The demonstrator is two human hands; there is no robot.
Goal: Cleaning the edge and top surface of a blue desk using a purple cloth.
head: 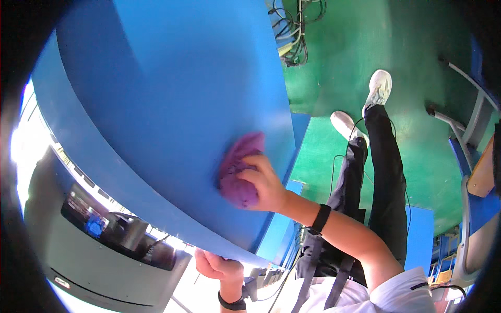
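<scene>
My right hand (266, 184) presses a bunched purple cloth (242, 156) onto a blue desktop (188, 98), close to the corner nearest my body. Its fingers are bent over the cloth and hide part of it; the cloth looks slightly blurred. At the desk's lower edge, my left hand (219, 266) has its fingers curled against the rim, and part of that grip is hidden by the edge. A black band circles each wrist.
Beyond the desk's curved edge stands a grey computer monitor (101, 254), seen from behind. Tangled cables (295, 39) hang at the far right edge of the desk. Chair legs (465, 117) rise from the green floor (332, 86) on my right. Thin cords hang beside my legs.
</scene>
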